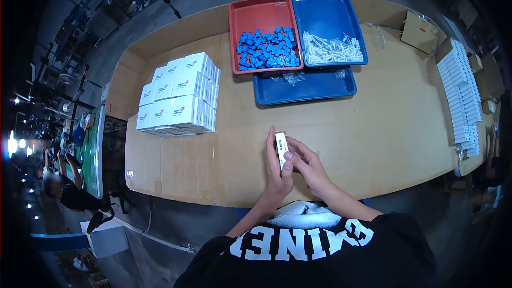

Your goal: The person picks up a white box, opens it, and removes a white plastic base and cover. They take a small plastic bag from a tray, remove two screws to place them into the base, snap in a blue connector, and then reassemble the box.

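Between my two hands is a small white box (pixel 281 148) with dark lettering along its side, held upright over the near part of the table. My left hand (pixel 276 166) is closed along the box's left side, its thumb near the bottom end. From the right, my right hand (pixel 308 166) wraps round the same box, thumb pressed on its lower face. Fingers cover part of the box.
A cardboard-covered table (pixel 384 144) carries stacked white boxes (pixel 184 108) at left. Blue pieces lie in a red tray (pixel 261 13), white sticks in a blue tray (pixel 325 16); another blue tray (pixel 304 93) sits nearer. White boxes (pixel 460 96) line the right edge.
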`<move>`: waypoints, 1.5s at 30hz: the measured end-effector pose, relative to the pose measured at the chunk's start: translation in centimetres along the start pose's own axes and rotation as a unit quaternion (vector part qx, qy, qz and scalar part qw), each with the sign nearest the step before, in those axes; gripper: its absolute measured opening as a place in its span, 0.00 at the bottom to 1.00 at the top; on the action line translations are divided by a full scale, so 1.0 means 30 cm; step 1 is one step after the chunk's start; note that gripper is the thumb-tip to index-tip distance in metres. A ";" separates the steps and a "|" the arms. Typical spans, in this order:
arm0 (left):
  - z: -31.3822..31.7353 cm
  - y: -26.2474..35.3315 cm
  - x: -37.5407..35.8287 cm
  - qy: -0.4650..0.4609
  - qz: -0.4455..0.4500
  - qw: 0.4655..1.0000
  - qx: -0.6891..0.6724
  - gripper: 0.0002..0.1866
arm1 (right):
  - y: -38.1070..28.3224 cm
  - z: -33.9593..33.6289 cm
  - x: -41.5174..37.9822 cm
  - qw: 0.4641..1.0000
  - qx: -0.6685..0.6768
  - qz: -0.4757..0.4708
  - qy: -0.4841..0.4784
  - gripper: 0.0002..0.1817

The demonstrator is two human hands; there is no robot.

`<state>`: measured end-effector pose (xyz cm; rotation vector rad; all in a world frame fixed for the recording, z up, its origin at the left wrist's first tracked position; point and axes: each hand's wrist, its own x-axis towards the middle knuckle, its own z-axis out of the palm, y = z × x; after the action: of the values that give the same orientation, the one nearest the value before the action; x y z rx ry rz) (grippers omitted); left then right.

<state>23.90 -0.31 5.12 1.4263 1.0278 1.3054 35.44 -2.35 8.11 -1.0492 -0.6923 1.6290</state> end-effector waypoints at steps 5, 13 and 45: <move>-0.003 -0.012 0.009 0.025 0.073 0.996 0.047 0.45 | 0.002 0.026 -0.005 0.999 -0.005 -0.037 -0.021 0.33; 0.000 -0.044 -0.009 0.057 0.083 0.995 -0.002 0.50 | 0.031 0.032 -0.031 0.996 -0.062 -0.042 -0.042 0.33; -0.026 0.017 -0.046 -0.062 -0.265 0.920 -0.282 0.41 | -0.034 -0.105 -0.092 0.849 -0.421 -0.317 -0.034 0.46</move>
<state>23.00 -1.69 5.31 0.7112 0.7855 0.9776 38.93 -4.85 8.37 -1.1655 -1.6899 0.7537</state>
